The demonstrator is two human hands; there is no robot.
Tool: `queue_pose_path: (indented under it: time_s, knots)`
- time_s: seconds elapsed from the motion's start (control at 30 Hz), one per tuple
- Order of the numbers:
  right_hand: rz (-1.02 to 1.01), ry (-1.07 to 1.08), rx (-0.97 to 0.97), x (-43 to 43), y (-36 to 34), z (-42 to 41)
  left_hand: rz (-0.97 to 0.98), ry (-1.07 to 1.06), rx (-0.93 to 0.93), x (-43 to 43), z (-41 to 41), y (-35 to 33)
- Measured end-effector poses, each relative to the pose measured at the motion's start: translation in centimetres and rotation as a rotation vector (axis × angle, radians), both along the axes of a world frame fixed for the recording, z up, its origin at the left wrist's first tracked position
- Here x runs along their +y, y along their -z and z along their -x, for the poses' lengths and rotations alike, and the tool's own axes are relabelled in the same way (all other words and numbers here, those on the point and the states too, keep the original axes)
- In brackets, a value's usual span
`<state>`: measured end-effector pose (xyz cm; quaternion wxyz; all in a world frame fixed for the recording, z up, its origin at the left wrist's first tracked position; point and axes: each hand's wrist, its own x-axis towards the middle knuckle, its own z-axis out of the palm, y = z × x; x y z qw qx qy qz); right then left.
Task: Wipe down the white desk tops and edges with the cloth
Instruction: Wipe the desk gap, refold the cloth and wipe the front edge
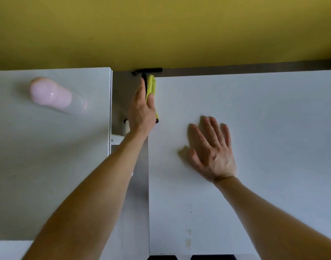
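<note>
1. Snugly, the cloth (151, 85) sits folded over the right desk's (254, 128) left edge, near the far corner.
2. Left hand (142, 113) pinches it there, thumb on top, fingers down the side.
3. Right hand (213, 154) lies flat on that desk, fingers spread.
4. Left desk (48, 166), across a gap, bears a blurred pink thing (50, 94), perhaps a bottle.
5. Yellow wall (160, 25) stands behind.

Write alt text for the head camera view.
A left hand grips a yellow cloth against the side edge of a white desk while the right hand rests flat on top. A blurred pink object sits on the neighbouring desk.
</note>
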<state>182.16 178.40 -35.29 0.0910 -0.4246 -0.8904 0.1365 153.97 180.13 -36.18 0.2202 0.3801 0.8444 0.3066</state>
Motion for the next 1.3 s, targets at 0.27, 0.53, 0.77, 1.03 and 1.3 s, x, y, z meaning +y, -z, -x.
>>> queue_pose_path:
  time_s: [0.27,0.53,0.77,1.03,1.3]
  knots:
    - [0.045,-0.015,-0.067,-0.2,-0.3,0.2,0.101,0.037,-0.010,-18.3,-9.3,-2.4]
    - [-0.003,-0.017,-0.071,0.1,-0.3,0.3,0.143,-0.083,0.108,-6.8,-5.3,-1.2]
    - [0.036,-0.040,-0.132,0.3,-0.7,0.5,0.093,-0.124,0.101,-25.4,-15.2,-2.7]
    - [-0.039,-0.122,0.053,0.1,-1.3,0.2,0.092,-0.144,0.148,-27.4,-16.3,-2.1]
    - [-0.003,-0.398,-0.100,-6.9,-2.3,-3.5,0.087,-0.139,0.085,-27.8,-15.8,-2.1]
